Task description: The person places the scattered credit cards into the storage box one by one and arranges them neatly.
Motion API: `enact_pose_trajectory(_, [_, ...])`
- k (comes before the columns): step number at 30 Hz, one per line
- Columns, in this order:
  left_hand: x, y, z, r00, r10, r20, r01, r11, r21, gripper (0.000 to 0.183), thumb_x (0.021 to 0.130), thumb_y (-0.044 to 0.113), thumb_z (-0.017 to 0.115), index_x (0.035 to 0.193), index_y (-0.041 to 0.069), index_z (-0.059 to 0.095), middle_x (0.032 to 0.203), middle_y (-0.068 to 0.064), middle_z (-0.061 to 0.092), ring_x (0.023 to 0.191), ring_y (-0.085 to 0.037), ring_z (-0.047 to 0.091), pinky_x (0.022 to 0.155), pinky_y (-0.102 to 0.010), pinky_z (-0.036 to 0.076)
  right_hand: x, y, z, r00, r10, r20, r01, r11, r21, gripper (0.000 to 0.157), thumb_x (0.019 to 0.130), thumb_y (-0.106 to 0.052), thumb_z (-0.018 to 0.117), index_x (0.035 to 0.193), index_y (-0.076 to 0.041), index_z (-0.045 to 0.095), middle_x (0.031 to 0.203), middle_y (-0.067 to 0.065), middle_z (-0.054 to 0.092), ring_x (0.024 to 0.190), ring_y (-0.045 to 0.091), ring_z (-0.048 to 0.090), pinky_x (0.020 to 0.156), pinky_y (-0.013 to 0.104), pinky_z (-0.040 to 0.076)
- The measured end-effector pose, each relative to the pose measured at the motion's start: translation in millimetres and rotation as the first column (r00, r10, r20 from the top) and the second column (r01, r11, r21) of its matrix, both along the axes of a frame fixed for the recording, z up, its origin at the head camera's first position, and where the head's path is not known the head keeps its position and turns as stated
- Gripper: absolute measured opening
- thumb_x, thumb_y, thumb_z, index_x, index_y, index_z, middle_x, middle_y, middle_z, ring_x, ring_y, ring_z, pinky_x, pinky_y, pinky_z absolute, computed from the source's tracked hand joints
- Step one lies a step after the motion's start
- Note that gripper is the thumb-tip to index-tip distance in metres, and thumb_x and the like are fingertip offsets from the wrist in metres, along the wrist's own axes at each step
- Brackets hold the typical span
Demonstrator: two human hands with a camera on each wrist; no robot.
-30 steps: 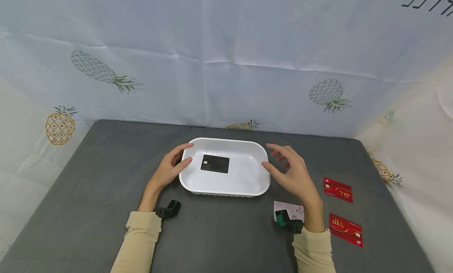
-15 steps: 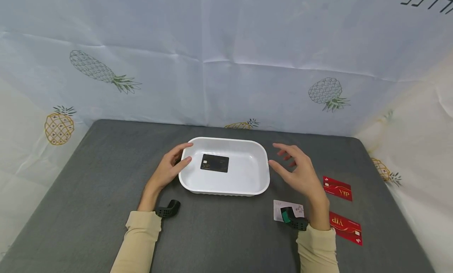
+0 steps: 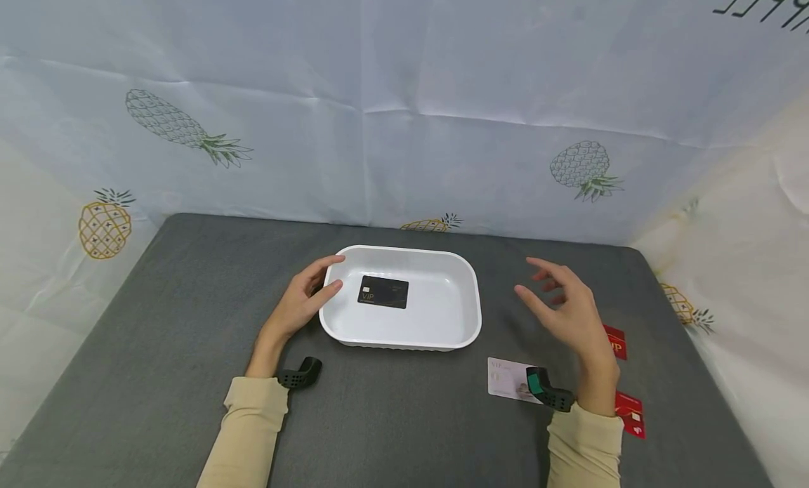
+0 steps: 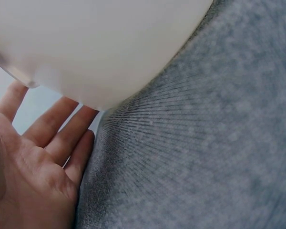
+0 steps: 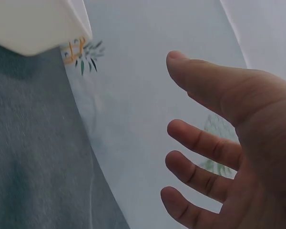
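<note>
A shallow white tray [image 3: 436, 312] with rounded corners sits on the grey table, and a black VIP card [image 3: 383, 292] lies flat inside it. My left hand [image 3: 300, 302] holds the tray's left end. Its thumb lies over the rim, while in the left wrist view several fingers [image 4: 52, 129] reach the outer wall. My right hand [image 3: 569, 309] hovers to the right of the tray, apart from it, fingers spread and holding nothing. Below that hand lies a pale pink card [image 3: 508, 379], partly covered by the wrist camera.
Two red VIP cards, an upper red card [image 3: 618, 344] and a lower red card [image 3: 632, 418], lie at the right, partly behind my right hand and wrist. A pineapple-print cloth [image 3: 404, 158] hangs behind the grey table [image 3: 158, 347].
My right hand has moved rightward from the tray's right end and now hides more of the red cards. The left hand, tray and black card have not visibly moved.
</note>
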State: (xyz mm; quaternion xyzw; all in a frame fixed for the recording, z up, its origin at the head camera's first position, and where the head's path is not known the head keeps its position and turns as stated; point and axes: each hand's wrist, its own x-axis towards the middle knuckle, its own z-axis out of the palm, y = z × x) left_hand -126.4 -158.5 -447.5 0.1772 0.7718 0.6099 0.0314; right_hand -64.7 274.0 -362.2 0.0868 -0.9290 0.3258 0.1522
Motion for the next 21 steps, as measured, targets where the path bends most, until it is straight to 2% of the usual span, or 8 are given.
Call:
enact_pose_trajectory(1, [-0.1,0.0,0.0,1.0,-0.001,0.001,0.001,1.0,0.001,0.049,0.102,0.015,0.062,0.149,0.01,0.051,0.159,-0.014,0.045,0.15,-0.033,0.038,0.109,-0.012,0.033,0.9,3.1,-0.5,1.0,-0.006,0.006,0.006,1.0,0.001,0.053,0.09,-0.013,0.078,0.14,-0.011,0.062,0.109,0.011,0.065,0.089,-0.009,0.049,0.078,0.012,0.045])
enact_pose_trajectory(5, [0.0,0.0,-0.1,1.0,0.001,0.008,-0.001,1.0,-0.006,0.049,0.102,0.015,0.062,0.149,0.011,0.051,0.16,-0.014,0.044,0.151,-0.033,0.038,0.119,-0.033,0.035,5.9,15.2,-0.8,0.999,-0.031,0.036,0.03,1.0,0.006,0.054,0.091,-0.015,0.078,0.141,-0.012,0.061,0.112,0.014,0.065,0.09,-0.012,0.048,0.078,0.018,0.047])
enact_pose_trajectory(8, [0.3,-0.1,-0.4,1.0,0.004,0.006,-0.004,1.0,-0.013,0.049,0.102,0.016,0.062,0.149,0.011,0.051,0.16,-0.014,0.044,0.151,-0.033,0.038,0.119,-0.035,0.035,10.4,25.5,-0.5,0.996,-0.054,0.072,0.052,0.998,0.036,0.055,0.091,-0.017,0.078,0.143,-0.012,0.06,0.115,0.016,0.065,0.092,-0.004,0.053,0.077,0.026,0.05])
enact_pose_trajectory(10, [0.4,-0.2,-0.8,1.0,0.005,0.004,-0.005,1.0,-0.011,0.049,0.102,0.015,0.062,0.149,0.01,0.051,0.159,-0.015,0.045,0.15,-0.034,0.039,0.113,-0.021,0.036,13.0,33.3,-1.0,0.993,-0.065,0.101,0.059,0.997,0.054,0.057,0.091,-0.018,0.078,0.144,-0.011,0.058,0.117,0.017,0.064,0.094,0.006,0.057,0.075,0.027,0.051])
enact_pose_trajectory(12, [0.5,0.0,-1.1,1.0,0.004,0.001,-0.004,1.0,-0.009,0.049,0.102,0.015,0.062,0.149,0.009,0.051,0.159,-0.015,0.045,0.149,-0.035,0.041,0.106,-0.011,0.035,15.6,40.9,-1.4,0.989,-0.068,0.129,0.059,0.996,0.07,0.058,0.092,-0.02,0.078,0.145,-0.011,0.057,0.12,0.018,0.063,0.095,0.009,0.057,0.073,0.027,0.051])
enact_pose_trajectory(17, [0.1,0.1,-0.8,1.0,0.005,0.0,-0.005,1.0,-0.006,0.048,0.102,0.015,0.062,0.149,0.009,0.051,0.158,-0.015,0.045,0.149,-0.035,0.04,0.105,-0.009,0.035,21.7,57.4,-2.1,0.979,-0.05,0.198,0.041,0.998,0.049,0.06,0.093,-0.019,0.077,0.148,-0.011,0.053,0.126,0.022,0.058,0.095,-0.013,0.045,0.063,0.025,0.053])
enact_pose_trajectory(21, [-2.2,0.6,-0.1,1.0,0.007,-0.011,-0.007,1.0,-0.001,0.048,0.101,0.013,0.062,0.148,0.007,0.051,0.157,-0.016,0.047,0.147,-0.035,0.042,0.105,-0.009,0.035,24.6,65.4,-2.5,0.969,-0.046,0.243,0.043,0.999,0.02,0.061,0.094,-0.02,0.075,0.149,-0.009,0.051,0.129,0.024,0.054,0.094,-0.018,0.04,0.057,0.027,0.053])
